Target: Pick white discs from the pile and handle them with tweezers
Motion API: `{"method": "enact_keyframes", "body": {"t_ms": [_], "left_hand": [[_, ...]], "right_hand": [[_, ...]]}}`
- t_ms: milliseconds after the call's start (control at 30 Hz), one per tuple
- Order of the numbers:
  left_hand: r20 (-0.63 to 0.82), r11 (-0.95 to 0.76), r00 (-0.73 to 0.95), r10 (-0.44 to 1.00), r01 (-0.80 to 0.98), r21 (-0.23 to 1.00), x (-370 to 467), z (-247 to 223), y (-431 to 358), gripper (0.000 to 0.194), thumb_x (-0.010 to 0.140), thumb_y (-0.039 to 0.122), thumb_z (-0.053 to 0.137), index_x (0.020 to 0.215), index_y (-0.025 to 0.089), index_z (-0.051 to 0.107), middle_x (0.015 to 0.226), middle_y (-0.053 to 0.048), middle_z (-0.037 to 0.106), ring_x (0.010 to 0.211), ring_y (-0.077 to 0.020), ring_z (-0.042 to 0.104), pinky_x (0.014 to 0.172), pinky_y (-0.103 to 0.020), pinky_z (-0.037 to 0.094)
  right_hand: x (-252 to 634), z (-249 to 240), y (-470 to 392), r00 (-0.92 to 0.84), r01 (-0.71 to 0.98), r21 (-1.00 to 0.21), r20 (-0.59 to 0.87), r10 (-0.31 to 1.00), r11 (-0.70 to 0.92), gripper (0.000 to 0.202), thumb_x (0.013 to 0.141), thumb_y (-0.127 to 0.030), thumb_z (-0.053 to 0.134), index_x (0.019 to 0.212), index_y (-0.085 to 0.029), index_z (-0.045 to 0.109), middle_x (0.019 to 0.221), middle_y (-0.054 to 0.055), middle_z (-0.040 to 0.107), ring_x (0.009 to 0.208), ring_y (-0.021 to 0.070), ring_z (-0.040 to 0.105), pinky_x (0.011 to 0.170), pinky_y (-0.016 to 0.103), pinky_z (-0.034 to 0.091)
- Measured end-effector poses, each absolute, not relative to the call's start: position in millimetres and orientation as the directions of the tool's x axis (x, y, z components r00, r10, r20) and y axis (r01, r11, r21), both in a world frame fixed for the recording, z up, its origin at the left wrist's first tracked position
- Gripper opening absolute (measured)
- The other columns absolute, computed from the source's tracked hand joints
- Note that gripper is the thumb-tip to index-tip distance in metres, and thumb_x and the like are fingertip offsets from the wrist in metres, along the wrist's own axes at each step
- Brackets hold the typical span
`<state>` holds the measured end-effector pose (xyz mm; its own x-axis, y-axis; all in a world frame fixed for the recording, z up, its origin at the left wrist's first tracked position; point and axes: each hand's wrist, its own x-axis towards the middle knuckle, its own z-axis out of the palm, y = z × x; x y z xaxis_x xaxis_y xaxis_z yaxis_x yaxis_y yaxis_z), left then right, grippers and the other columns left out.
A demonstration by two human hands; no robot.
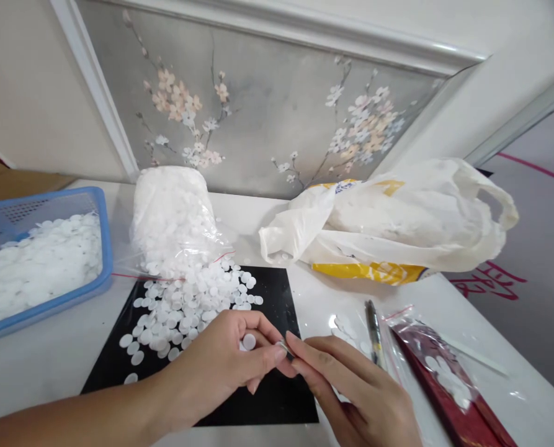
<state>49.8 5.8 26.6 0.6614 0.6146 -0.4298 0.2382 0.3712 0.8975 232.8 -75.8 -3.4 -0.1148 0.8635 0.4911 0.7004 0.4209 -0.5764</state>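
My left hand (232,357) and my right hand (351,379) meet above the black mat (262,397). Their thumbs and fingertips pinch a small, thin disc (285,347) between them, seen nearly edge-on. Another white disc (249,341) rests against the curled fingers of my left hand. Many loose white discs (183,310) lie heaped on the mat, spilling from the mouth of a clear plastic bag (172,211) behind it. A few more white discs (346,329) lie on the table just beyond my right hand.
A blue basket (107,248) of white discs stands at the left. A white and yellow plastic bag (397,223) lies at the back right. Nearer on the right are a pen (373,332), a small clear bag of discs (448,372) and a dark red item (481,416).
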Motion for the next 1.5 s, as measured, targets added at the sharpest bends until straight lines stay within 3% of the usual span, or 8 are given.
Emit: {"method": "enact_keyframes", "body": {"t_ms": [333,633,867,1033,1233,1333,1433,1500], "left_hand": [[-0.43,0.363,0.668,0.607,0.247,0.898,47.6,30.0,7.7,0.019,0.086,0.036,0.061,0.087,0.017,0.063,0.085,-0.002,0.075,0.053,-0.0067,0.045,0.056,-0.023,0.037],[-0.441,0.345,0.666,0.601,0.281,0.896,50.2,36.9,8.4,0.021,0.085,0.036,0.061,0.086,0.016,0.064,0.085,-0.004,0.076,0.055,-0.0081,0.046,0.056,-0.023,0.04],[-0.462,0.37,0.664,0.588,0.288,0.883,47.9,40.9,9.5,0.017,0.085,0.033,0.061,0.092,0.018,0.064,0.089,-0.004,0.077,0.055,-0.0074,0.044,0.058,-0.024,0.037],[-0.45,0.477,0.641,0.622,0.146,0.867,42.7,45.6,15.8,0.019,0.083,0.035,0.065,0.079,0.017,0.06,0.07,-0.002,0.071,0.05,-0.0068,0.033,0.051,-0.024,0.025],[-0.22,0.107,0.437,0.872,0.269,0.957,-9.5,78.2,38.4,0.028,0.09,0.039,0.052,0.068,0.022,0.047,0.061,0.005,0.046,0.054,-0.011,0.034,0.054,-0.026,0.024],[0.066,-0.177,0.189,0.98,0.664,0.727,-54.1,93.5,55.1,0.03,0.095,0.032,0.038,0.066,0.022,0.038,0.063,0.004,0.038,0.061,-0.0134,0.036,0.061,-0.026,0.024],[0.146,-0.01,-0.025,0.989,0.971,0.237,-102.5,94.0,73.5,0.028,0.09,0.025,0.043,0.063,0.022,0.039,0.061,0.003,0.043,0.062,-0.0154,0.036,0.061,-0.027,0.019],[0.091,0.015,-0.028,0.995,0.99,0.141,-131.3,87.5,82.7,0.019,0.087,0.022,0.047,0.068,0.02,0.05,0.076,0.0,0.056,0.072,-0.0181,0.045,0.065,-0.026,0.023]], "right_hand": [[228.8,-8.5,-77.9,-0.054,0.672,-0.627,0.489,0.871,0.394,0.029,0.093,-0.017,0.054,0.117,-0.025,0.068,0.086,0.006,0.071,0.071,0.014,0.068,0.059,0.02,0.058],[234.5,-3.0,-76.9,-0.15,0.74,-0.503,0.522,0.839,0.446,0.031,0.092,-0.012,0.052,0.117,-0.023,0.067,0.083,0.005,0.072,0.069,0.0133,0.068,0.058,0.019,0.055],[248.5,-6.4,-72.1,-0.046,0.909,-0.363,0.397,0.917,0.203,0.033,0.099,-0.026,0.042,0.123,-0.024,0.064,0.081,0.004,0.067,0.059,0.0127,0.067,0.055,0.02,0.053],[250.2,-20.0,-65.1,-0.003,0.92,-0.361,0.386,0.923,0.154,0.04,0.101,-0.033,0.033,0.136,-0.022,0.05,0.087,0.006,0.066,0.065,0.0166,0.069,0.053,0.025,0.054],[252.1,-41.4,-66.7,-0.079,0.911,-0.367,0.29,0.954,0.187,0.038,0.098,-0.037,0.042,0.134,-0.025,0.046,0.103,0.01,0.066,0.081,0.0217,0.072,0.056,0.027,0.057],[254.6,-47.5,-66.5,-0.129,0.905,-0.359,0.28,0.951,0.228,0.036,0.1,-0.034,0.038,0.134,-0.024,0.045,0.102,0.009,0.065,0.084,0.0194,0.072,0.06,0.024,0.059],[251.9,-51.9,-65.4,-0.172,0.911,-0.311,0.305,0.937,0.269,0.039,0.1,-0.034,0.039,0.136,-0.022,0.043,0.103,0.009,0.065,0.084,0.0187,0.073,0.064,0.023,0.06],[247.1,-54.3,-64.4,-0.183,0.921,-0.269,0.337,0.924,0.28,0.039,0.1,-0.034,0.037,0.136,-0.021,0.046,0.101,0.009,0.066,0.082,0.0195,0.073,0.063,0.025,0.06]]}}
